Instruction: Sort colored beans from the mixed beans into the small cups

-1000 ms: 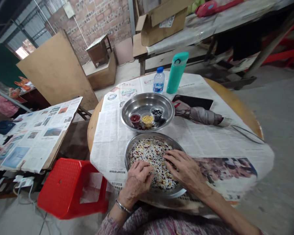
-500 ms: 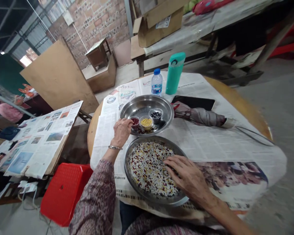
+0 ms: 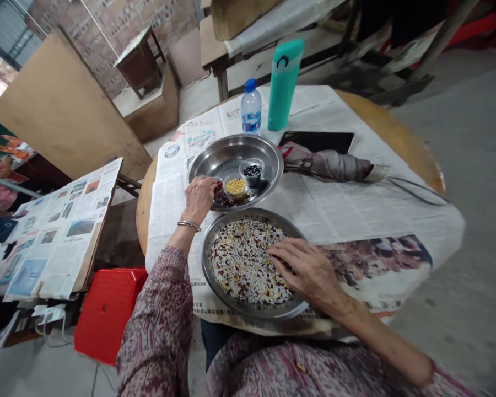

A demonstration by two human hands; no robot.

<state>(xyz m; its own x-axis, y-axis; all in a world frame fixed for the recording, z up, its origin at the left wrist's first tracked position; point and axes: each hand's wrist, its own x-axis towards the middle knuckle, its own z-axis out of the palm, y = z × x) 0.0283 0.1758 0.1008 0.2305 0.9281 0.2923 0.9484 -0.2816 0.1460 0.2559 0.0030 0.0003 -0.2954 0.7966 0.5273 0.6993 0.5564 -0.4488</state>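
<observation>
A round metal tray point(image 3: 207, 271) nearest me holds a mix of white grains point(image 3: 248, 264) with red, yellow and dark beans. My right hand point(image 3: 308, 270) rests over its right side, fingers curled together with the tips at the grains; what they pinch is hidden. Behind it stands a metal basin point(image 3: 227, 155) with three small clear cups. My left hand point(image 3: 199, 197) is at the cup of red beans point(image 3: 219, 189), its fingers closed at the rim and partly covering it. Beside that are a cup of yellow beans point(image 3: 236, 187) and one of black beans point(image 3: 252, 171). Loose dark beans lie in the basin.
Newspaper point(image 3: 380, 220) covers the round table. A water bottle point(image 3: 251, 107) and a teal flask point(image 3: 285, 85) stand behind the basin. To the right lie a dark flat tablet or phone point(image 3: 320, 140) and a folded umbrella point(image 3: 330, 164). A red stool point(image 3: 105, 314) is at left.
The view has tilted down, so the table sits higher in the picture. My left hand stays at the red bean cup, and my right hand remains over the grains with its fingers drawn slightly closer together.
</observation>
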